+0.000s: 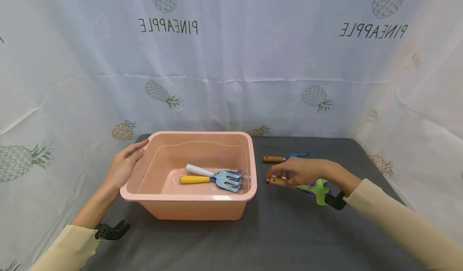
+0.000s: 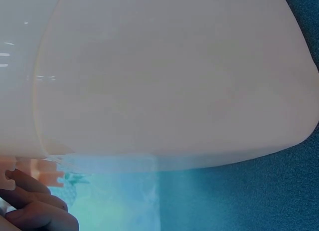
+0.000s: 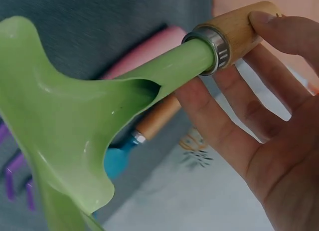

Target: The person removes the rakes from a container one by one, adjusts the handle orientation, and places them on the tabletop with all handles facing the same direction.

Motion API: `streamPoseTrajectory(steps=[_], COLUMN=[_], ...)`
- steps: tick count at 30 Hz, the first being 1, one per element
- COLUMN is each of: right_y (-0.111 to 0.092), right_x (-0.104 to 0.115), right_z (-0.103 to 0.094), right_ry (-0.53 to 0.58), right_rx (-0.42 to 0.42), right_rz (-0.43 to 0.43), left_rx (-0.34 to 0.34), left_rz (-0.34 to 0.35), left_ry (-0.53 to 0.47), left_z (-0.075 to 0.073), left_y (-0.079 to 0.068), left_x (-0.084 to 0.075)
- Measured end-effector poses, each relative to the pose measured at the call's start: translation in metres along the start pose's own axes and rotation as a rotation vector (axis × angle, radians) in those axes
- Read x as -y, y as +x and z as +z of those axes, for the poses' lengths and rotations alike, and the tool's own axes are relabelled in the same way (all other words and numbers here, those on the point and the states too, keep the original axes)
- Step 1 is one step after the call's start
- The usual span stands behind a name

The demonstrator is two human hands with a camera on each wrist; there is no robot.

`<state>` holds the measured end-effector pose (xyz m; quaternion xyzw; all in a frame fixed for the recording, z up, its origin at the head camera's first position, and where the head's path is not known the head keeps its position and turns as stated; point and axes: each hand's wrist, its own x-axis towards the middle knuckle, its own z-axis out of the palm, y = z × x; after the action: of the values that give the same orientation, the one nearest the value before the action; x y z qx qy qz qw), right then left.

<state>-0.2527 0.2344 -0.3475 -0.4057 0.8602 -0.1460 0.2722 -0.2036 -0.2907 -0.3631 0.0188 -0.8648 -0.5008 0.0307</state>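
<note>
A peach plastic basin [image 1: 152, 197] stands in front of me, and my left hand [image 1: 121, 168] grips its left rim. In the left wrist view the basin's side [image 2: 174, 81] fills most of the picture, with curled fingers [image 2: 42, 211] at the lower left. My right hand [image 1: 297, 169], right of the basin, holds a green-headed garden hand hoe [image 3: 65, 111] by its wooden handle. The thumb presses on that handle in the right wrist view. Inside the basin lie a yellow-handled tool [image 1: 193, 179] and a white-handled one [image 1: 199, 169], with light blue fork tines [image 1: 229, 180] at their right end.
A blue tool with a wooden handle [image 1: 273, 159] lies behind my right hand. Below the green head are a pink handle [image 3: 149, 49] and purple tines [image 3: 16, 166]. Pineapple-print cloth [image 1: 231, 62] hangs behind the dark table [image 1: 289, 230] and at both sides.
</note>
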Motion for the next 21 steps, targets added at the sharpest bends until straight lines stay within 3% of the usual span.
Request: streamPoseTrajectory(steps=[8,13,21], right_y=[0.005,0.009,0.010], right_x=[-0.015,-0.018,-0.020], right_z=[0.031,0.050,0.066], right_ry=[0.003,0.050,0.038], right_rx=[0.009,0.048,0.035], right_rz=[-0.032,0.000,-0.049], left_rx=[-0.012,-0.005,-0.011], left_rz=[0.014,0.006,0.013], left_ry=[-0.013,-0.013,-0.016], left_z=[0.001,0.000,0.000], left_y=[0.001,0.001,0.001], left_x=[0.000,0.000,0.001])
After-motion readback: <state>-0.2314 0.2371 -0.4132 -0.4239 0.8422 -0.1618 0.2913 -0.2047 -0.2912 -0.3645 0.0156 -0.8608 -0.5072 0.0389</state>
